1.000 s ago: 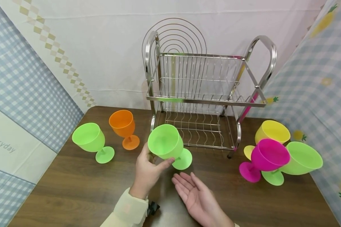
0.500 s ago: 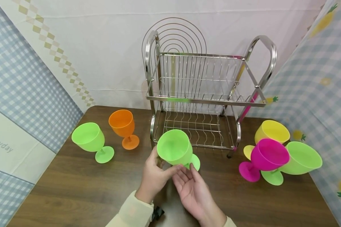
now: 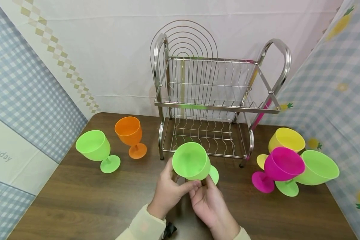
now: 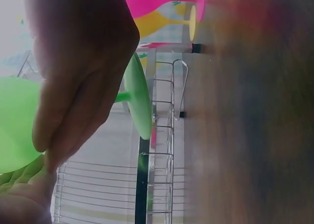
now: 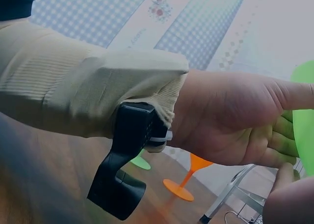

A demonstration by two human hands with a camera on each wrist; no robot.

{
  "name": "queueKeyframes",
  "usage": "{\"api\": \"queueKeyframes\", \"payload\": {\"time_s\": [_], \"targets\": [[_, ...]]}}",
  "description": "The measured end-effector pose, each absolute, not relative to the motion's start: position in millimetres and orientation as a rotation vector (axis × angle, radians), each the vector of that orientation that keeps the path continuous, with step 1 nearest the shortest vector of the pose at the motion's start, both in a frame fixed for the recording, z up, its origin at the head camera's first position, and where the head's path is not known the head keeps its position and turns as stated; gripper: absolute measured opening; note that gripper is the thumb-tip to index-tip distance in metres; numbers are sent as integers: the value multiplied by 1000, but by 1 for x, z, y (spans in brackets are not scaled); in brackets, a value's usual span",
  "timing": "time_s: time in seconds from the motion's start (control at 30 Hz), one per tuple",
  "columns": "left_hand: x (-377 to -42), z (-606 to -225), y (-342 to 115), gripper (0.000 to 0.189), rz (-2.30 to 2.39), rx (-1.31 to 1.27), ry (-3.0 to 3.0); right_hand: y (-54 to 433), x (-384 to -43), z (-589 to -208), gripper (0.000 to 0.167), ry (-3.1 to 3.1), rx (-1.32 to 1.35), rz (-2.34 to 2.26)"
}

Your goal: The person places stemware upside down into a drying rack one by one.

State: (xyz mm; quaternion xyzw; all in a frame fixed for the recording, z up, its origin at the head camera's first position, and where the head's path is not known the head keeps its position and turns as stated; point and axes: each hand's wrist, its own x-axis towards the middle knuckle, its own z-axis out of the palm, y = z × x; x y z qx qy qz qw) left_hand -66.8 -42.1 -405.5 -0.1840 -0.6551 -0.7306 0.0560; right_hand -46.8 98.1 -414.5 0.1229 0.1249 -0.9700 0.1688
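Observation:
A green goblet (image 3: pixel 191 160) is held just above the table, in front of the dish rack. My left hand (image 3: pixel 171 193) grips the left side of its bowl, thumb across the front. My right hand (image 3: pixel 208 203) is under the bowl with its fingers around the stem, thumb beside it. In the left wrist view the goblet's foot (image 4: pixel 140 98) shows beyond my right hand (image 4: pixel 83 81), which covers part of the stem. In the right wrist view the bowl (image 5: pixel 305 118) lies at the right edge, against the right hand's fingers.
A two-tier metal dish rack (image 3: pixel 216 108) stands at the back. On the left are a green goblet (image 3: pixel 93 146) and an orange goblet (image 3: pixel 129 131). Yellow (image 3: pixel 286 140), magenta (image 3: pixel 284 163) and green (image 3: pixel 318 168) goblets cluster at the right. Cloth-covered walls enclose the wooden table (image 3: pixel 78 200).
The left hand has carried the green goblet right and slightly nearer. The right hand, open and apart a second ago, has come up to it and its fingers have closed around the stem.

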Motion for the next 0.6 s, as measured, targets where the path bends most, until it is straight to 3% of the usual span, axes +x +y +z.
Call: {"api": "queueKeyframes", "payload": {"time_s": [0.6], "targets": [[-67, -403, -46, 86, -2205, -530, -2173, 109, -46, -412, 29, 550, 453, -2836]]}}
